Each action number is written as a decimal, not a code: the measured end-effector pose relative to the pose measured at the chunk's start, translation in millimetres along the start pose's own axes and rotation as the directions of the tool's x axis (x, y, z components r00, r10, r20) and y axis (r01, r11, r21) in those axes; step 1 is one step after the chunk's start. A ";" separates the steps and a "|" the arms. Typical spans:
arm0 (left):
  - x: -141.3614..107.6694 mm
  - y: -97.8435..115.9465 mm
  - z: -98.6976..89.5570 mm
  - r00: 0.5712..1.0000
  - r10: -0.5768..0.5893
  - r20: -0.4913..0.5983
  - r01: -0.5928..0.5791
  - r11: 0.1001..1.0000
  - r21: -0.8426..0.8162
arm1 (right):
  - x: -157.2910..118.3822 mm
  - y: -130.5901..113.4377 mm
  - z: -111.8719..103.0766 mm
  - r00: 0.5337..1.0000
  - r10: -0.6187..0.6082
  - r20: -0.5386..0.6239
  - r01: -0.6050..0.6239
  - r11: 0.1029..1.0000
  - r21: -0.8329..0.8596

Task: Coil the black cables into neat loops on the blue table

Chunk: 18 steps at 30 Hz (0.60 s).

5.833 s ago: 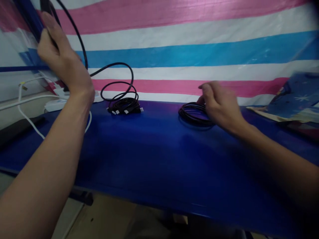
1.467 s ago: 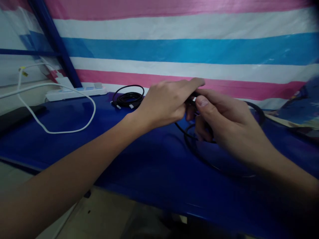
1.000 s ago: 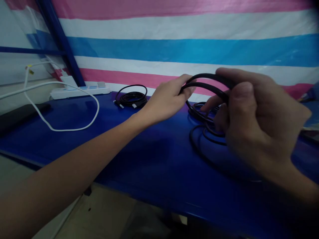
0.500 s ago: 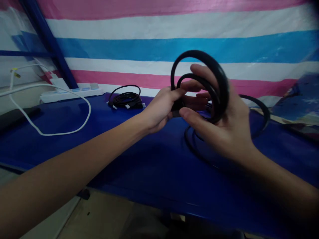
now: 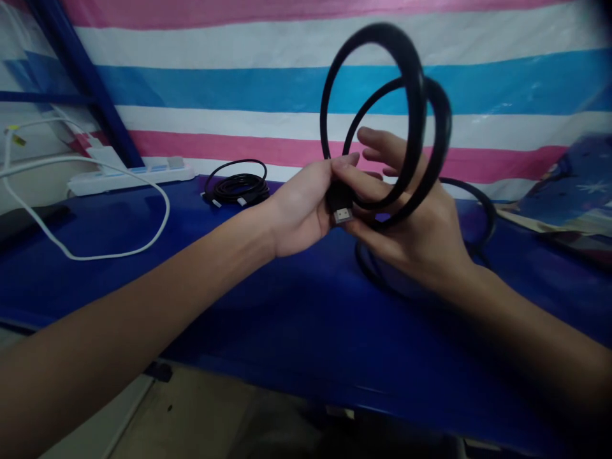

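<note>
A black HDMI cable [image 5: 415, 121] rises in loose loops above my two hands, which meet over the table. Its plug [image 5: 341, 203] points toward me, the metal end showing between the hands. My left hand [image 5: 306, 197] is closed around the cable near the plug, its fingers partly hidden behind it. My right hand [image 5: 415, 197] grips the loops and the plug side with thumb and index finger, its other fingers raised behind the loops. More of the cable trails behind and below my right hand, down to the blue table [image 5: 287, 306].
A second coiled black cable [image 5: 239, 186] with several plugs lies at the back. Left of it are a white power strip [image 5: 134, 176], a looping white cord [image 5: 165, 210] and a dark flat object [image 5: 33, 226]. A striped sheet [image 5: 215, 89] hangs behind.
The cable loops now stand higher and wider above the hands. My right hand has turned and closed in by the plug, whose metal end now faces me.
</note>
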State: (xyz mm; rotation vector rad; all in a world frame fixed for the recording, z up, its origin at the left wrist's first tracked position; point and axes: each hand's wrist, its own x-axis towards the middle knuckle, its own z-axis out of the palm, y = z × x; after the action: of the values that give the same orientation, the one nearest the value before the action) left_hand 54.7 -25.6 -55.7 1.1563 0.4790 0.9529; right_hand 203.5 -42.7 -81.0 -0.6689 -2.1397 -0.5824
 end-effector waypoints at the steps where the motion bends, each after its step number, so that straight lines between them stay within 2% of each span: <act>1: -0.6 0.3 1.6 1.000 0.004 0.027 -0.004 1.000 0.022 | 0.3 -1.5 -1.4 1.000 0.006 -0.023 -0.006 1.000 0.016; 4: -2.2 0.4 4.2 0.995 0.036 0.091 -0.040 0.998 0.039 | 2.8 -8.5 -4.5 0.995 0.055 -0.084 -0.043 0.990 0.132; 6: -3.5 0.2 3.6 0.990 0.060 0.124 -0.058 0.998 -0.018 | 5.8 -14.1 -6.4 0.988 0.114 -0.101 -0.087 0.966 0.243; 8: -4.6 0.6 1.5 0.990 0.078 0.117 -0.068 0.994 -0.086 | 9.5 -19.3 -9.0 0.987 0.153 -0.044 -0.128 0.927 0.352; 10: -5.0 1.8 -1.0 0.994 0.104 0.043 -0.100 0.991 -0.091 | 13.4 -23.6 -12.3 0.977 0.195 0.084 -0.211 0.853 0.478; 12: -4.3 4.0 -3.1 0.988 0.147 -0.053 -0.150 0.987 -0.058 | 17.6 -26.9 -15.2 0.951 0.233 0.202 -0.308 0.703 0.641; 15: -2.4 9.3 -5.3 0.979 0.179 -0.100 -0.186 0.981 -0.061 | 25.0 -31.7 -18.3 0.901 0.337 0.274 -0.396 0.379 0.836; 16: -2.1 11.6 -5.9 0.978 0.182 -0.097 -0.189 0.979 -0.070 | 27.7 -33.4 -19.1 0.872 0.396 0.286 -0.412 0.282 0.866; 18: -3.1 16.6 -6.7 0.979 0.194 -0.055 -0.197 0.979 -0.049 | 32.7 -36.3 -21.2 0.773 0.547 0.322 -0.449 0.112 0.886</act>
State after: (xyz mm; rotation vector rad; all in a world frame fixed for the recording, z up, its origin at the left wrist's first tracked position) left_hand 41.6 -23.0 -43.3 1.1470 0.3821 1.1606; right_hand 174.8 -74.2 -49.2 -0.5629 -1.5472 1.0331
